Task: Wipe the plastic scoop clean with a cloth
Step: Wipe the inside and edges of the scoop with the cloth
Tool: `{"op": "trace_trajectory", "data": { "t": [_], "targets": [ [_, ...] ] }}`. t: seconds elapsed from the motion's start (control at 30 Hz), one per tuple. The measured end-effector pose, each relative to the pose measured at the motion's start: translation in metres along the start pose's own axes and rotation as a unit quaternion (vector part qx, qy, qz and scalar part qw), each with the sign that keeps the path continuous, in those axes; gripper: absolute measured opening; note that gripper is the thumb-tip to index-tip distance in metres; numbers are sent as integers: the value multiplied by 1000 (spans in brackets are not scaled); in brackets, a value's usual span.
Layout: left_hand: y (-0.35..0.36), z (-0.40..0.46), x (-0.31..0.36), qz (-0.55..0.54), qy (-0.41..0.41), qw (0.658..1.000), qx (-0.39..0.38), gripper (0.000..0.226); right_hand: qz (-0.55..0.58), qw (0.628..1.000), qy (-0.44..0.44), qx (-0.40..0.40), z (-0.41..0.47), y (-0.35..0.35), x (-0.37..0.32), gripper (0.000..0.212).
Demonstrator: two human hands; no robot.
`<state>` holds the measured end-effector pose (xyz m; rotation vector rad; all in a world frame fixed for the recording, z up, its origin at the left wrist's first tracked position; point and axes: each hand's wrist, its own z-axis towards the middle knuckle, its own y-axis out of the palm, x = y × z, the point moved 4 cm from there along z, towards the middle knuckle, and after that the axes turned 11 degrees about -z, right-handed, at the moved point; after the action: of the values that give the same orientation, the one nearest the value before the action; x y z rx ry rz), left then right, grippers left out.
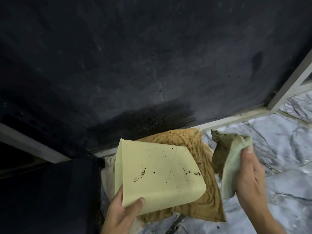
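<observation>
A pale yellow plastic scoop (157, 173) is held low in the middle of the head view, its broad flat side facing me and speckled with dark spots. My left hand (121, 215) grips its near corner, thumb on top. My right hand (251, 179) holds a bunched greenish, soiled cloth (229, 159) just to the right of the scoop, apart from it. The cloth's stained folds hang toward the scoop's right edge.
A brown stained rag (202, 196) lies on the marble-patterned floor (278, 141) beneath the scoop. A large dark panel (152, 56) with a splattered lower part fills the upper view. A pale frame (287, 92) runs along its right edge. A dark block (50, 191) stands at the lower left.
</observation>
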<state>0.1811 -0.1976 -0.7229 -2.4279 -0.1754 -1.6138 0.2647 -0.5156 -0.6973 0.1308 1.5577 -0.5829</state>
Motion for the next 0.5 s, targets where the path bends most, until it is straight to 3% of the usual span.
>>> {"op": "trace_trajectory", "data": {
  "t": [0.1, 0.27, 0.4, 0.5],
  "targets": [
    [-5, 0, -13, -6, -3, 1000, 19, 53, -9, 997, 73, -19, -11, 3, 1, 41],
    [-7, 0, -15, 32, 12, 999, -31, 70, -50, 985, 87, -137, -38, 48, 9, 46],
    [5, -5, -13, 52, 23, 993, -105, 78, -11, 934, -95, -343, -79, 126, -26, 43],
    [7, -2, -11, 81, 55, 987, -130, 91, -141, 885, -222, -384, -99, 171, -18, 45]
  ]
}}
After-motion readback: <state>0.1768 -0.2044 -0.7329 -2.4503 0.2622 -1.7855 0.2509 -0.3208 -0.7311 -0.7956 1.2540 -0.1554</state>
